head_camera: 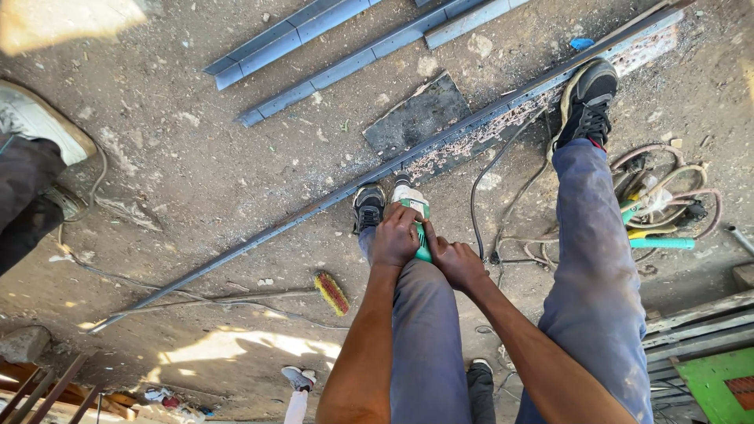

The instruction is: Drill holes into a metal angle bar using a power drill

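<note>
Dusty dirt floor under me, scrap and cables all around. I'm gripping the green grinder with both hands, left hand and right hand wrapped tight around it, fingers fully closed. It's sitting right at the long steel bar, which I'm pinning with 2 shoes. I can't tell if any cut is showing; by my reckoning the bar is still whole.

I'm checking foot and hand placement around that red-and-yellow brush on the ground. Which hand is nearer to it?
Left. The left hand grips the green grinder just right of the brush; the right hand sits farther right.
</note>
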